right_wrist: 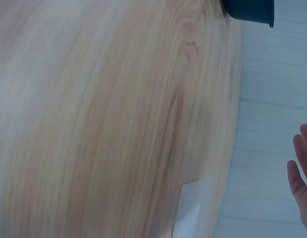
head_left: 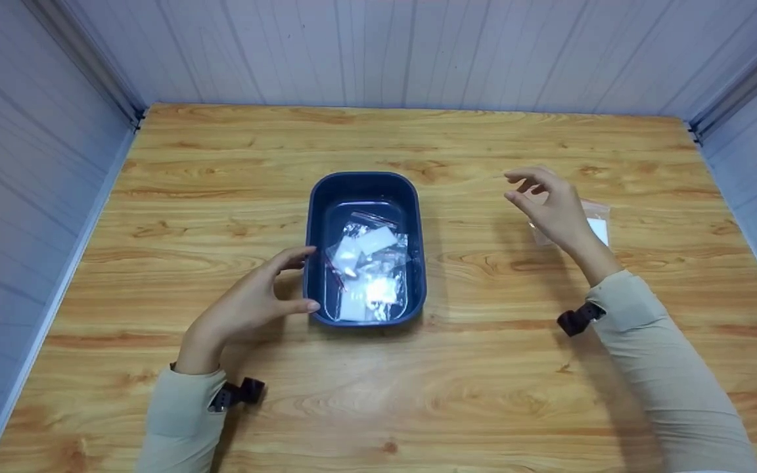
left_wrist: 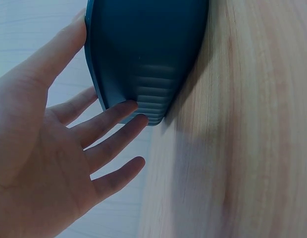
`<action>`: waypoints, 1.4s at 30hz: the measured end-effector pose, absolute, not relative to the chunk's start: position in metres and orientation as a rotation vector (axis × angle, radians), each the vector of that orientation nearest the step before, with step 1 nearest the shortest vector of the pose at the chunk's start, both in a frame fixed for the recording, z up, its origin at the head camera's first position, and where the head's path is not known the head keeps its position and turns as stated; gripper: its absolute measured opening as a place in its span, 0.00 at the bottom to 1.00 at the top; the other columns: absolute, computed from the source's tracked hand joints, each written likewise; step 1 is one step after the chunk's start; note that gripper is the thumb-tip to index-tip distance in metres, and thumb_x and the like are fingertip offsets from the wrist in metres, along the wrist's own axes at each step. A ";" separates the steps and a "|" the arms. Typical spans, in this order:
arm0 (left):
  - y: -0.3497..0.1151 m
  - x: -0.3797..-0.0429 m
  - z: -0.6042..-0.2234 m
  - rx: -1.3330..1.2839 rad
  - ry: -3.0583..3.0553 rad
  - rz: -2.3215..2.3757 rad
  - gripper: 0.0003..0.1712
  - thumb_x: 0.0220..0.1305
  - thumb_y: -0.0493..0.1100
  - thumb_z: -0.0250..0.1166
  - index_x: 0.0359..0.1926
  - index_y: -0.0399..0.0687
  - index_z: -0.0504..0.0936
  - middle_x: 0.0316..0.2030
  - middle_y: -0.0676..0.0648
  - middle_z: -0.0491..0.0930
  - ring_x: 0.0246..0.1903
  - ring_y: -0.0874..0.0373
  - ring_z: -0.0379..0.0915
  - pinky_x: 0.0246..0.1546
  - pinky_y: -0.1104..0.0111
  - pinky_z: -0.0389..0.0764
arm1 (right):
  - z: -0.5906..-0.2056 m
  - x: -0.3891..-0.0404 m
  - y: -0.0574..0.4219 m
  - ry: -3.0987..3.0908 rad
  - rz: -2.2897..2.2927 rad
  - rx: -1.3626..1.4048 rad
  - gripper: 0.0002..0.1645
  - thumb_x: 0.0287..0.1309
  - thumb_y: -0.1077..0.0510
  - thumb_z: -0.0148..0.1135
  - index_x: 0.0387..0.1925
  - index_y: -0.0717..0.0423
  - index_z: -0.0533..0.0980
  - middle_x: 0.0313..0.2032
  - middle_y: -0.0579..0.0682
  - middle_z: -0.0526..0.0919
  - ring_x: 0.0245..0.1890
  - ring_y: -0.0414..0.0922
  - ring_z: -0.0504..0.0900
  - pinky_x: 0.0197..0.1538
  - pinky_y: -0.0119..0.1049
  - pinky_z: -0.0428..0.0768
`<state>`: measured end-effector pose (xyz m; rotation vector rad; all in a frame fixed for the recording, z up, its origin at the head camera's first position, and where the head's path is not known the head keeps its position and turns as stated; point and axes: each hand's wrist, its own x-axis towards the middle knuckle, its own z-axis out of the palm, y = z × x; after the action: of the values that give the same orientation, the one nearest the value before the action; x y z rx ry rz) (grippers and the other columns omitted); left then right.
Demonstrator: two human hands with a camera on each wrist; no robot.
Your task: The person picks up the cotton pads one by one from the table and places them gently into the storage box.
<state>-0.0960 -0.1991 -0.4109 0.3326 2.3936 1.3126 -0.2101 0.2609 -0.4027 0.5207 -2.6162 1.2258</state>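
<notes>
A dark blue plastic tub (head_left: 365, 186) stands on the wooden table, holding several clear zip bags (head_left: 373, 246) with white pieces inside. At its left side is my left hand (head_left: 247, 302), with thumb and forefinger spread along the rim. Seen from the left wrist, the fingers (left_wrist: 111, 151) are extended and two fingertips overlap the ribbed outer wall. My right hand (head_left: 552, 207) hovers right of the tub, fingers loosely bent and nothing held. Partly hidden beneath it in the head view lies another clear zip bag (head_left: 600, 228) with a white piece.
The wood-grain table (head_left: 378, 401) extends around the tub. White panel walls (head_left: 378, 52) bound it at the back and on both sides. A small dark camera (head_left: 247, 392) is strapped to the left wrist, another dark camera (head_left: 575, 320) to the right.
</notes>
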 end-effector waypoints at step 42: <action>-0.201 -0.095 -0.412 0.365 2.381 1.348 0.49 0.56 0.55 0.74 0.75 0.59 0.59 0.71 0.47 0.63 0.71 0.47 0.56 0.71 0.43 0.50 | -0.430 -0.236 0.310 -2.997 1.295 0.173 0.30 0.66 0.52 0.64 0.66 0.57 0.71 0.62 0.57 0.73 0.58 0.53 0.69 0.51 0.47 0.73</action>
<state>-0.0950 -0.2008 -0.4118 0.3649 2.3810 1.3479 -0.2357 0.3096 -0.4296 0.1726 -2.9968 1.2948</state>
